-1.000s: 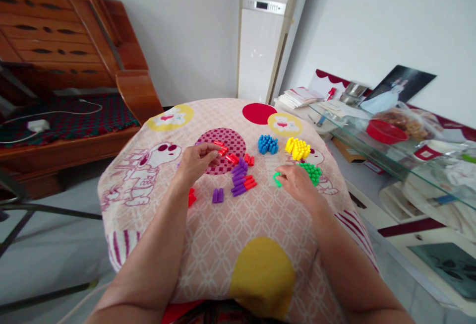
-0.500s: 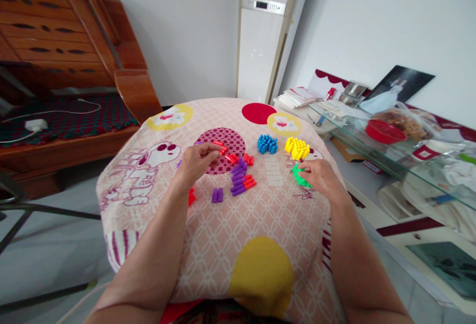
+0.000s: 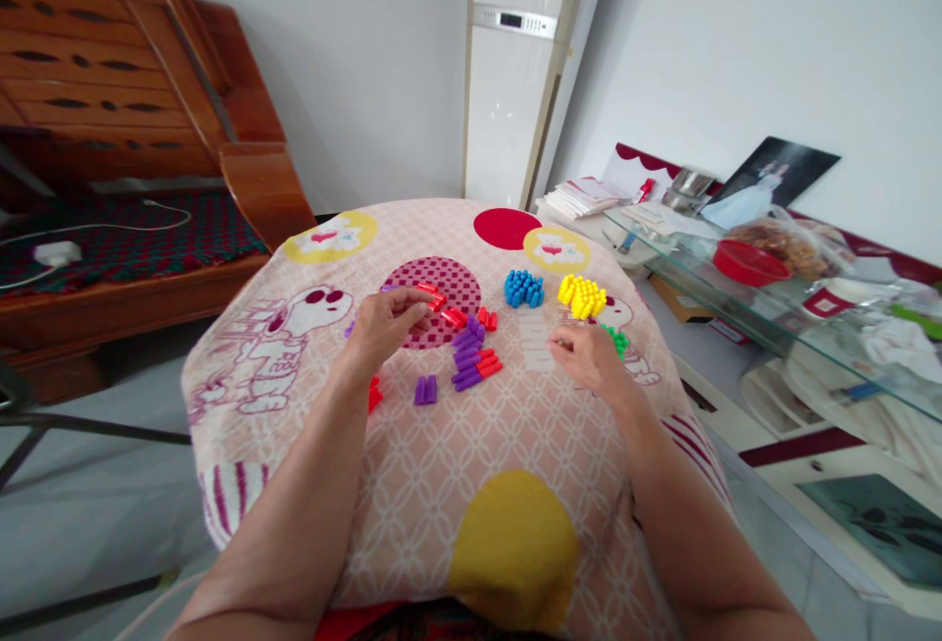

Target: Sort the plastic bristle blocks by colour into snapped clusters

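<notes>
On the patterned cloth, my left hand has its fingers bent together at some red plastic pieces, gripping one at the fingertips. My right hand is closed in a pinch above the cloth, with a small bit of a green plastic piece just showing. Behind it lies the green cluster, partly hidden by the hand. Purple pieces with red ones joined or set against them lie between my hands. A purple pair lies nearer me. Another red piece is partly covered by my left forearm.
Blue pieces and yellow pieces stand in clusters farther back on the round table's cloth. To the right is a glass-topped cabinet with a red bowl. A wooden bench stands at the left.
My right hand has moved left and slightly towards me, away from the green cluster, with a green piece in its fingers. My left hand stays by the red pieces.
</notes>
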A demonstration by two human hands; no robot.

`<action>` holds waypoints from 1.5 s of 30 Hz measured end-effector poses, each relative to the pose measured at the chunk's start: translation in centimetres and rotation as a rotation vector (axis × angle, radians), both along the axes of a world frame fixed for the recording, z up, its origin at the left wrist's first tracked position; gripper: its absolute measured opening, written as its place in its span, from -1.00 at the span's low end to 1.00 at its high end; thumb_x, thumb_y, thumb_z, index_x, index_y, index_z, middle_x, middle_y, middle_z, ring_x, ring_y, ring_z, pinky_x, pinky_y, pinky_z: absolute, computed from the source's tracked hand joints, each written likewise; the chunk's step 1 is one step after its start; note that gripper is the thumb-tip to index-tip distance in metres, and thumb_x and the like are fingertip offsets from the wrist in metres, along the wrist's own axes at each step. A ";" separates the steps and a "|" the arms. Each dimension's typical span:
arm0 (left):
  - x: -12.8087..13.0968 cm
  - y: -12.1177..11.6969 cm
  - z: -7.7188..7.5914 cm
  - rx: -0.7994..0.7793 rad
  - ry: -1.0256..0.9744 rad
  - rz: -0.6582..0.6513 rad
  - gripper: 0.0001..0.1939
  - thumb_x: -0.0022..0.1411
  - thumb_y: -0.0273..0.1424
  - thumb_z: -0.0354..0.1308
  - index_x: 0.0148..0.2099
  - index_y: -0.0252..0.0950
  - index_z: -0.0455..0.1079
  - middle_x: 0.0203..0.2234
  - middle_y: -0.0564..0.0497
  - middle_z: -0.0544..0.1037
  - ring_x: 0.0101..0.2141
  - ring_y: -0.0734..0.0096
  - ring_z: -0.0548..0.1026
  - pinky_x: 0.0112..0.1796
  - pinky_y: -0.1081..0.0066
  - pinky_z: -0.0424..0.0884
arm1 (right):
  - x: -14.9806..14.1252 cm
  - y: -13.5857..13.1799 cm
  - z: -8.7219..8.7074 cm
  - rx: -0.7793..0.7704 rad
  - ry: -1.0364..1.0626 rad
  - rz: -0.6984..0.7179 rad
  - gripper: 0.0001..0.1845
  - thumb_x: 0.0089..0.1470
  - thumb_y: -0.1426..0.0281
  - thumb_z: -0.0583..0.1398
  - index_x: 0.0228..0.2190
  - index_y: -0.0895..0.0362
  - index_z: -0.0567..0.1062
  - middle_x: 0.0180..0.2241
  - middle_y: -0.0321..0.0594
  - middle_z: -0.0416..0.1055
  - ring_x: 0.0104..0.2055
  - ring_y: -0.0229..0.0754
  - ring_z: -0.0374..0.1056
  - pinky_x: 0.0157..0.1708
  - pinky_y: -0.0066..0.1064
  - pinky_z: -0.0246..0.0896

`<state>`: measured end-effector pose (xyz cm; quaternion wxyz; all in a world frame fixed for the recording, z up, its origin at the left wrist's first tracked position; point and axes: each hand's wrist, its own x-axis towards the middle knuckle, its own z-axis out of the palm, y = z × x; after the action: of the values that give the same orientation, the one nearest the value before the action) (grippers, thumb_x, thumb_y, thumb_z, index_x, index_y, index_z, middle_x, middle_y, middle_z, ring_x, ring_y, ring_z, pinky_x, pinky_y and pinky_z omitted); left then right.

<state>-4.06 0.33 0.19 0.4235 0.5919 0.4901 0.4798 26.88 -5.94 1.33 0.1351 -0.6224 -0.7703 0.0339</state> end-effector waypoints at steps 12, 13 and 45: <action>-0.8 1.3 -2.0 -0.009 0.055 0.049 -0.72 0.06 -0.31 0.19 -0.20 -0.34 0.52 -0.50 0.01 0.59 -0.50 0.38 0.57 -0.40 0.41 0.53 | -4.1 -0.4 -3.3 -0.032 0.064 0.159 -0.68 0.21 0.33 0.14 -0.53 0.15 0.53 -0.54 -0.23 0.48 -0.49 -0.28 0.24 -0.45 -0.41 -0.13; -0.8 1.3 -2.1 -0.013 0.085 0.062 -0.73 0.07 -0.33 0.17 -0.19 -0.34 0.52 -0.51 0.01 0.59 -0.50 0.38 0.57 -0.40 0.41 0.53 | -3.6 -0.1 -3.5 -0.011 0.087 0.142 -0.68 0.20 0.33 0.15 -0.55 0.16 0.52 -0.56 -0.24 0.45 -0.50 -0.28 0.22 -0.45 -0.42 -0.13; -1.5 -0.3 0.1 0.131 0.255 0.210 -0.70 0.19 -0.35 0.07 -0.12 -0.32 0.54 -0.46 -0.01 0.61 -0.46 0.36 0.59 -0.41 0.45 0.47 | -10.2 0.7 -5.6 0.028 0.493 0.528 -0.65 0.07 0.50 0.27 -0.07 0.12 0.56 -0.03 -0.05 0.52 0.01 -0.05 0.41 0.05 -0.16 0.31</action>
<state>-5.58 0.03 0.32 0.2661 0.6198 0.5665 0.4734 16.65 -5.23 -4.25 0.3118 -0.3731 -0.8492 0.2059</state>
